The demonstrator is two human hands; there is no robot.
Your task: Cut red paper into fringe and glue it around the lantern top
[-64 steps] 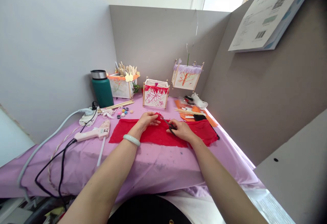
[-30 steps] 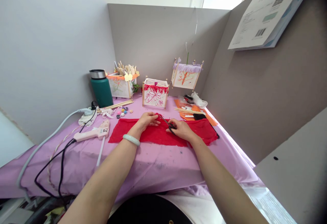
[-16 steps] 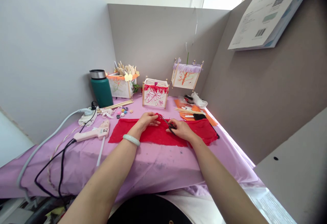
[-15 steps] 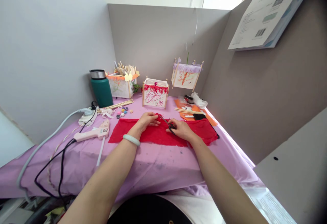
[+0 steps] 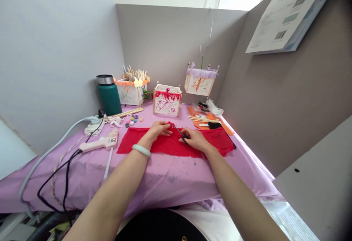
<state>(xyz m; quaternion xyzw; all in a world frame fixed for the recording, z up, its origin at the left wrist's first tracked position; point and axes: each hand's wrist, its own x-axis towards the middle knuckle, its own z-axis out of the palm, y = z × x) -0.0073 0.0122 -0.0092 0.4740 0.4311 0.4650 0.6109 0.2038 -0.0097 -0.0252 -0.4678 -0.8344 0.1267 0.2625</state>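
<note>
A long strip of red cloth lies across the purple-covered table in front of me. My left hand pinches the cloth's far edge near its middle, raising a small bit of it. In my right hand is a pair of scissors, its fingers closed round the dark handles. The blades point up and left to the raised edge, close to my left fingertips. Whether the blades are apart is too small to tell.
Behind the cloth stands a white lantern with red fringe; another lantern hangs at right. A green bottle, a pink glue gun with cords, and a power strip are at left. Wooden sticks lie at right.
</note>
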